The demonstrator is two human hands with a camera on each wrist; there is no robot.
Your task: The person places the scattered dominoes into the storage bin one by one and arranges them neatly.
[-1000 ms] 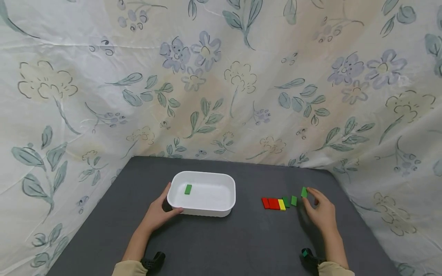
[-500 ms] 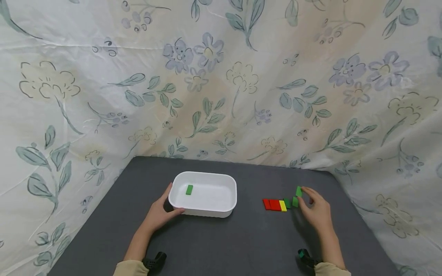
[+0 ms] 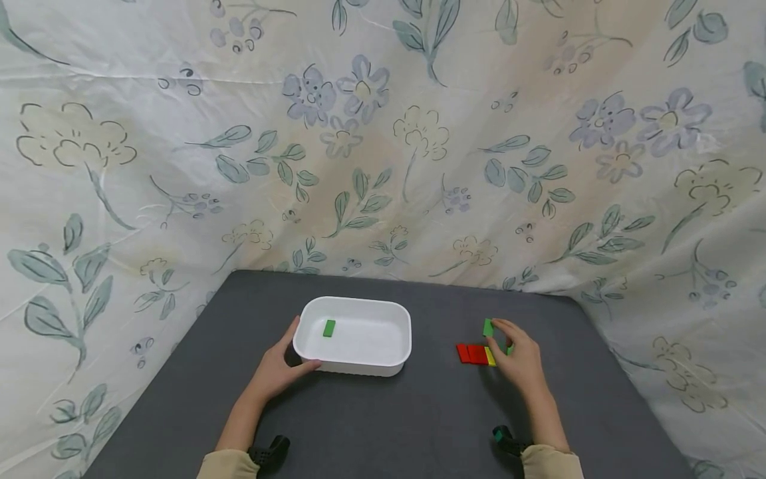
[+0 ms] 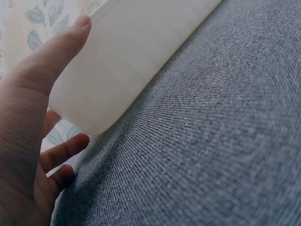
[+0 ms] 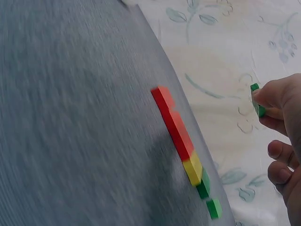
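Pinching a green tile right of centre in the head view, the right hand is holding it above the bench. The left hand is clasping the white plastic tub, lower centre. Tile is seeming light, stiff, perhaps slippery; likely best held by opposite sides.

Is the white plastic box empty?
Not empty: the head view shows one small green rectangular block lying inside the white plastic box, left of its middle.

The tray is showing plain white. The red blocks, the yellow block and the green blocks are showing one plain colour each. The worktop is looking dark grey; the cream cloth is bearing bluish-violet flowers and grey-green leaves.
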